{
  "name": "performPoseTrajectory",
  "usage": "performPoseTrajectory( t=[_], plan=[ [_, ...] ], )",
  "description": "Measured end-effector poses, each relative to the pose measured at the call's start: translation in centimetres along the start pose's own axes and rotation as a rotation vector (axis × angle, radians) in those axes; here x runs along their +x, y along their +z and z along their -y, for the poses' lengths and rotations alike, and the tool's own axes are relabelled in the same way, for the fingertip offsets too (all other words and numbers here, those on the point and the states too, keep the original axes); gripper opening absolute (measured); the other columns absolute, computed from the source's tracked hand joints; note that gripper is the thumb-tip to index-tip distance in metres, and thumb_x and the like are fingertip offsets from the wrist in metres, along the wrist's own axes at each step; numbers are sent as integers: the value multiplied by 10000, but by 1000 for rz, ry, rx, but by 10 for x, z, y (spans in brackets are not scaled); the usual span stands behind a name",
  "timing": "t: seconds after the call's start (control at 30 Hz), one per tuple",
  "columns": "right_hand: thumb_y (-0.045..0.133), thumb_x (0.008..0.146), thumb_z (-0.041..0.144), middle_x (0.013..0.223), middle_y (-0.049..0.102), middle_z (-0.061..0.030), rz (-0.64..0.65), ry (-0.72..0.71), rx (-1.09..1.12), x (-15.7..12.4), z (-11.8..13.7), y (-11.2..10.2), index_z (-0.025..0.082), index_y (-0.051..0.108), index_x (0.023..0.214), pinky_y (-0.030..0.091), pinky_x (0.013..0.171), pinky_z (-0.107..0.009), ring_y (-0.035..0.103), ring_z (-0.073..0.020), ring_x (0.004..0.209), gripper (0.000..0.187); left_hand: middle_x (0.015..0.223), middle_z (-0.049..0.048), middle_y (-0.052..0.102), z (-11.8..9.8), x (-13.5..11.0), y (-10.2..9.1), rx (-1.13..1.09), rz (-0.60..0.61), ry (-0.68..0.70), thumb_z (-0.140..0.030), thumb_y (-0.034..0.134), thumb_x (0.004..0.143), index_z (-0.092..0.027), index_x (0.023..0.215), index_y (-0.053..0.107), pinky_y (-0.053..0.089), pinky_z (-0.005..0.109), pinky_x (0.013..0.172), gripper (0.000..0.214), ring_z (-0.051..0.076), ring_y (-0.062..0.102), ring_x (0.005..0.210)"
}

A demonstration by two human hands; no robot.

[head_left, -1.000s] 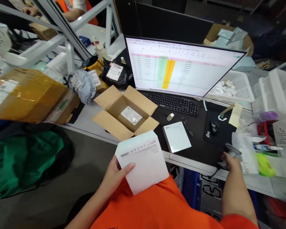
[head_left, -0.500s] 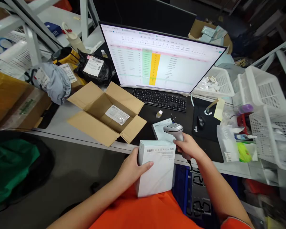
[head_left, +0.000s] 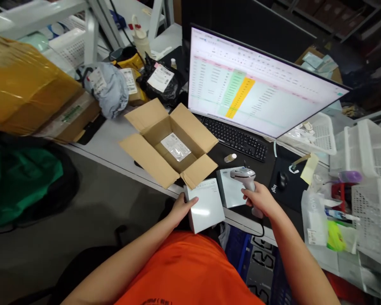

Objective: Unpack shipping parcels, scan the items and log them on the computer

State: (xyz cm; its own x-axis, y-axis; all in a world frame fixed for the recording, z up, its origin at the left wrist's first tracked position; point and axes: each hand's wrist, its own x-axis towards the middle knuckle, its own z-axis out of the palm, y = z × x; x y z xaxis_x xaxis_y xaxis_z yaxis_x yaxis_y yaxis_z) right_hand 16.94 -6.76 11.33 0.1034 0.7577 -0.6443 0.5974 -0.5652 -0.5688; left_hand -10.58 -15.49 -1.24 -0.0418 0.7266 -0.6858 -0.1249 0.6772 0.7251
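Observation:
My left hand (head_left: 181,208) grips the left side of a white box (head_left: 207,207), which is tilted at the desk's front edge with its thumb-side face toward me. Wrapped around the handle of a grey-white barcode scanner (head_left: 245,176) is my right hand (head_left: 259,198). The scanner's head hangs over a second pale box (head_left: 231,188) lying flat on the black desk mat. Just behind my left hand stands an open cardboard box (head_left: 148,160), flaps spread, with a labelled flat packet (head_left: 175,147) on its bottom.
A monitor (head_left: 263,84) with a spreadsheet stands behind a keyboard (head_left: 235,137). A small bottle (head_left: 230,158) lies on the mat. Wrapped parcels (head_left: 109,91) crowd the left; a mouse (head_left: 282,181) and white baskets (head_left: 373,212) are at right.
The held white box has moved forward toward the cardboard box and tilted back. The scanner remains in my right hand. The view has turned, and the small bottle now lies on its side.

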Motion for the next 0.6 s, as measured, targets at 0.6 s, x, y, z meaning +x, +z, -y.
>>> performPoseTrajectory(
  t=[0.6],
  plan=[
    [714, 675, 523, 669, 655, 5, -23, 26, 261, -40, -58, 30, 236, 565, 872, 436, 480, -303, 581, -175, 491, 378, 785, 77, 719, -189, 12, -50, 6, -4, 354, -363, 765, 847, -152, 794, 750, 510, 304, 693, 219, 186, 646, 695]
  ],
)
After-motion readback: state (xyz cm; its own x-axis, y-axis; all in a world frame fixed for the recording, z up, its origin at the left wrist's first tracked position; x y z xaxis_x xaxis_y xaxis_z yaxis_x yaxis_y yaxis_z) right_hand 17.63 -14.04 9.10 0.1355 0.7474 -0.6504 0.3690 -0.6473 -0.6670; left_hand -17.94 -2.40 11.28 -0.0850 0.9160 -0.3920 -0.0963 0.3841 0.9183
